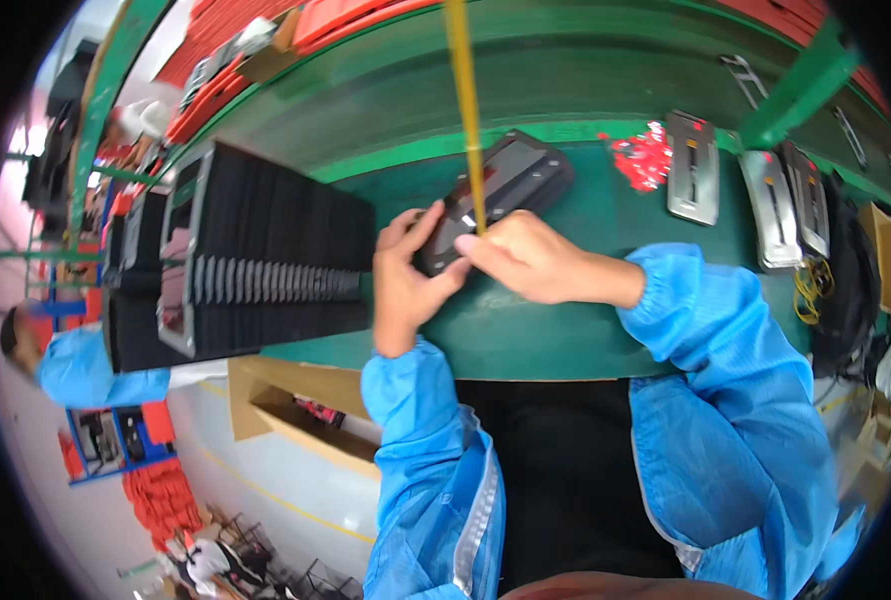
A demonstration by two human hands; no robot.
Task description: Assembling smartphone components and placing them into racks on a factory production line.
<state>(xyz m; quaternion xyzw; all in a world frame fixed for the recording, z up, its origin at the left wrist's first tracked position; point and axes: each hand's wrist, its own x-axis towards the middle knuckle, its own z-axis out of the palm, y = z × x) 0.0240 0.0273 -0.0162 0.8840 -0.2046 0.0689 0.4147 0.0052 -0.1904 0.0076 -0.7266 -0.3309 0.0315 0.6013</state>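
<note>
A long black housing with a glossy dark face lies diagonally on the green bench top. My left hand grips its near end, thumb and fingers around the edge. Just to the right, my right hand is closed at the lower end of a taut yellow cord that comes down from above. Whether a small tool sits inside that fist is hidden. The right fingertips are close over the housing's near end, and I cannot tell whether they touch it.
A long row of black panels stands at left. Small red packets lie at the back right, beside silver-grey metal plates and a yellow cable bundle. An open cardboard box sits below the bench edge. Another person in blue sleeves works far left.
</note>
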